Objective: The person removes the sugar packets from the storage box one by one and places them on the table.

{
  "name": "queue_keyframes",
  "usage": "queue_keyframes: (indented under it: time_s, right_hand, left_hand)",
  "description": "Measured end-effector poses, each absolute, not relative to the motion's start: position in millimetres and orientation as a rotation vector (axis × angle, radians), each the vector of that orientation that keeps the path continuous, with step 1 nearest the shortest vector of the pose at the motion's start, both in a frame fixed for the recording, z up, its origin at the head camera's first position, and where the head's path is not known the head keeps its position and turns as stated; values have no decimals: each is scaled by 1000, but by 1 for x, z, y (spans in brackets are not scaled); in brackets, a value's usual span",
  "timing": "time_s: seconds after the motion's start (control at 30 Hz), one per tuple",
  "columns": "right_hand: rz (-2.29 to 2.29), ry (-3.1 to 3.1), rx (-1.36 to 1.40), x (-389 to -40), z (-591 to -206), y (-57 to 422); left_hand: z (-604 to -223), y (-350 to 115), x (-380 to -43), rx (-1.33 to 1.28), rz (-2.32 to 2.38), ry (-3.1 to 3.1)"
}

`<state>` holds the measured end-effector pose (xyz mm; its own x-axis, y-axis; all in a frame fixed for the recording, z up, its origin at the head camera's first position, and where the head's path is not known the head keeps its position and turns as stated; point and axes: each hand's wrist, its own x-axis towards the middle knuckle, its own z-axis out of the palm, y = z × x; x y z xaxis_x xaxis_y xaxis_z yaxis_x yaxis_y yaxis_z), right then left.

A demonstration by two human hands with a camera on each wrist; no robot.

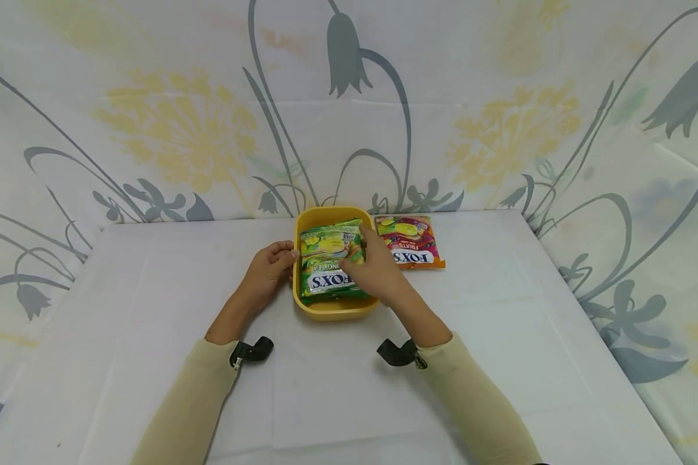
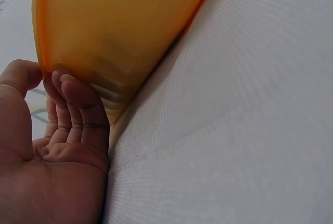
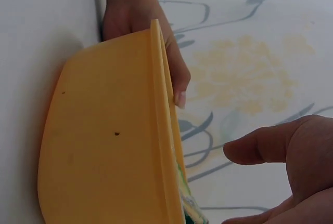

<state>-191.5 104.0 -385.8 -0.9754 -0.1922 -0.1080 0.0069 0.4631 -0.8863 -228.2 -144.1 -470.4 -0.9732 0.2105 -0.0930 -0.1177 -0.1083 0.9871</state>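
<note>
Head: right hand [image 1: 380, 268] spread wide over green pack [image 1: 327, 248] in tub [image 1: 334, 315]; left hand [image 1: 270, 268] pinches tub's rim.
Pack lies under and left of right hand's fingers; contact, can't tell. Pack may crumple if fingers push down beside it; tub may slide if left pinch slackens. Long axis runs away from wrists, brand end nearest them, lettering upside down. Red pack [image 1: 409, 242] outside tub, just right of right hand.
</note>
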Motion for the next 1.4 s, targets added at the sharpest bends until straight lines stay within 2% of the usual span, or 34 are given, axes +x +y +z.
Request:
queue_keyframes:
  time_s: [0.43, 0.87, 1.4]
  right_hand:
    - [-1579, 2330, -33, -204, -399, 105]
    - [-1704, 2343, -8, -200, -407, 96]
    - [-1758, 2344, 59, -198, -394, 100]
  left_hand:
    - [-471, -144, -230, 102, 2180, 1940]
    - [-470, -143, -229, 106, 2186, 1950]
    - [-470, -143, -228, 90, 2174, 1952]
